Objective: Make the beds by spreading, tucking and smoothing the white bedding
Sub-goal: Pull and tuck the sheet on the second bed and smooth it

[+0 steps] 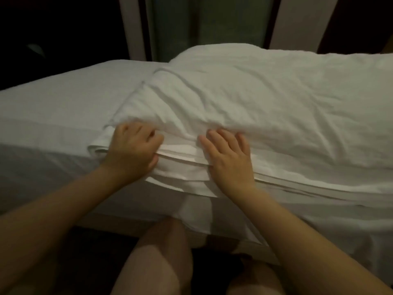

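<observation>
Bedding (265, 99), white and creased, lies heaped on the bed (53, 107), its long axis running along the mattress from mid-frame out past the right border, with its blunt left end pointing toward the bare stretch of sheet on the left. That bare stretch is the open room; the far edge of the bed sits close to pale upright posts (131, 24) and darkness. The bedding's near edge is a stack of folded layers lying along the near side of the mattress, partly overhanging it. The left hand (134, 145) has a closed grip there, fingers curled on top and thumb tucked under a fold. The right hand (229, 160) lies just beside it, flat, fingers straight and spread, holding nothing
</observation>
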The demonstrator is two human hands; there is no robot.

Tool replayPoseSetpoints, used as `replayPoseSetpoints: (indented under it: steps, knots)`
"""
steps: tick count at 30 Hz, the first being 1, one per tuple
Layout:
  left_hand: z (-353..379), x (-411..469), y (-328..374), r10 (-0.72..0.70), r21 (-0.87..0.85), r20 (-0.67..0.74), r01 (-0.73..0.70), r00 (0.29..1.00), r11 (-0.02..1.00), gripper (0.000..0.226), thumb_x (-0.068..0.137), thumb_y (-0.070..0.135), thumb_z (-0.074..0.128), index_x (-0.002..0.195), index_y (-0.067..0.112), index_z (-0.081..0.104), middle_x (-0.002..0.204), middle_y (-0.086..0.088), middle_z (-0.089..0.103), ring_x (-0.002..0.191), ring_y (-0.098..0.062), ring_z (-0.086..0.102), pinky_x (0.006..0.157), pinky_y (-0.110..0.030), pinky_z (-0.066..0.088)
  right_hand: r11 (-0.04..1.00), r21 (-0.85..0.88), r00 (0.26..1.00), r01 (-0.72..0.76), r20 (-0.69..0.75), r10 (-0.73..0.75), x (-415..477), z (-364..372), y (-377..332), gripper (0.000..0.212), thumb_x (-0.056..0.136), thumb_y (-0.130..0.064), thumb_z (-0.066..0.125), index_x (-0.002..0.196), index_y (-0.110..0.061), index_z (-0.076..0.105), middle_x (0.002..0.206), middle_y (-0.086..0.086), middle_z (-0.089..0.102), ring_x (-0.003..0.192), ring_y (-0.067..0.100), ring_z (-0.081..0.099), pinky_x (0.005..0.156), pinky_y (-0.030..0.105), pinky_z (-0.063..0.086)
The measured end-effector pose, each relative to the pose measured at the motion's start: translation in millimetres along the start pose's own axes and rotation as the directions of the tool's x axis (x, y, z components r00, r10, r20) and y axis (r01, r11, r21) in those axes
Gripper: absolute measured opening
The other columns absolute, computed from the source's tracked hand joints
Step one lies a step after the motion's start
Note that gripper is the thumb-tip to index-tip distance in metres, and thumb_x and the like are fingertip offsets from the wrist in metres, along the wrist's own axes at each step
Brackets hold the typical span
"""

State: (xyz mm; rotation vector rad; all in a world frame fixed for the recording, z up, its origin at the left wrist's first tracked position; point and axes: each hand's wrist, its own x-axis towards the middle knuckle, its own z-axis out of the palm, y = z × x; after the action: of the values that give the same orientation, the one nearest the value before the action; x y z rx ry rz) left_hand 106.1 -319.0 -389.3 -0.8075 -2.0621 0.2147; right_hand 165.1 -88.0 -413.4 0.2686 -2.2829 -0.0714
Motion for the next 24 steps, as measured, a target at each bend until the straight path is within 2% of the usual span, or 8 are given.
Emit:
replayPoseSetpoints:
  steps: [4,8,12,14,16,18,21,24]
  knots:
    - [-4.8,-10.0,-17.9,-0.02,0.037,-0.033,0.022,0.999,0.999,0.036,0.066,0.014,0.056,0.101,0.013,0.064,0.108,-0.013,0.062,0.097,-0.032,0.049,0.077,-0.038,0.034,0.997,0.079,0.999,0.011,0.043,-0.014,38.3,3.8,-31.6,0.043,0.075,-0.018,0.051,0.115,-0.014,0.066,0.109,0.006,0.067,0.096,0.031,0.062,0.078,0.037,0.042]
    - [-10.4,-12.4,-64.5,-0.223,0.003,0.041,0.223,0.974,0.975,0.032,0.067,0.008,0.054,0.098,0.009,0.061,0.087,-0.016,0.057,0.073,-0.034,0.051,0.059,-0.038,0.039,0.993,0.103,0.966,-0.058,0.258,0.03,64.8,-7.5,-54.7,0.035,0.084,-0.014,0.046,0.115,-0.014,0.064,0.104,0.009,0.065,0.089,0.035,0.061,0.069,0.037,0.046]
    - [-17.5,-33.7,-78.7,-0.085,-0.277,0.03,0.09,0.996,0.957,0.017,0.071,0.011,0.043,0.081,0.011,0.058,0.062,-0.015,0.055,0.047,-0.032,0.055,0.04,-0.031,0.043,0.962,0.272,1.0,-0.026,0.013,0.023,65.9,-23.1,-60.3,0.022,0.077,-0.018,0.048,0.079,-0.009,0.069,0.061,0.009,0.063,0.05,0.031,0.059,0.042,0.027,0.041]
    - [-6.5,-58.4,-65.1,-0.056,-0.356,0.084,0.083,0.995,0.931,0.022,0.068,0.012,0.039,0.086,0.018,0.051,0.061,-0.013,0.057,0.047,-0.031,0.057,0.039,-0.029,0.045,0.972,0.23,0.993,0.059,0.089,-0.081,38.3,-10.4,-66.1,0.018,0.069,-0.024,0.053,0.073,-0.014,0.067,0.059,0.004,0.061,0.048,0.028,0.058,0.039,0.023,0.04]
    - [7.2,-78.0,-51.8,-0.085,-0.367,0.188,0.15,0.978,0.918,0.029,0.065,0.014,0.036,0.09,0.021,0.047,0.062,-0.011,0.058,0.047,-0.029,0.058,0.038,-0.027,0.043,0.975,0.201,0.954,0.092,0.262,-0.144,11.1,8.6,-73.5,0.015,0.06,-0.024,0.065,0.073,-0.018,0.065,0.066,0.0,0.058,0.055,0.025,0.06,0.042,0.023,0.039]
    - [12.9,-79.6,-44.5,-0.113,-0.327,0.262,0.198,0.958,0.924,0.025,0.063,0.018,0.036,0.087,0.022,0.044,0.063,-0.008,0.057,0.048,-0.029,0.058,0.036,-0.026,0.039,0.957,0.272,0.934,0.1,0.306,-0.184,4.6,21.0,-75.8,0.017,0.07,-0.033,0.06,0.08,-0.019,0.063,0.074,-0.001,0.057,0.065,0.023,0.057,0.052,0.029,0.04]
    - [2.9,-57.3,-43.4,-0.012,-0.401,0.236,0.108,0.972,0.91,0.015,0.066,0.026,0.042,0.08,0.02,0.042,0.069,-0.007,0.055,0.061,-0.028,0.055,0.049,-0.029,0.04,0.912,0.386,0.974,0.136,0.117,-0.195,28.1,14.3,-85.0,0.028,0.084,-0.042,0.051,0.083,-0.019,0.065,0.081,-0.001,0.059,0.074,0.022,0.053,0.064,0.035,0.039]
    - [-5.3,-31.0,-49.4,0.119,-0.565,0.161,-0.007,0.98,0.825,0.015,0.074,0.028,0.052,0.08,0.014,0.054,0.082,-0.005,0.054,0.075,-0.02,0.047,0.065,-0.029,0.035,0.952,0.303,0.999,0.046,-0.027,-0.04,70.4,16.6,-83.9,0.022,0.084,-0.036,0.054,0.091,-0.021,0.068,0.1,0.0,0.065,0.095,0.023,0.056,0.082,0.038,0.037]
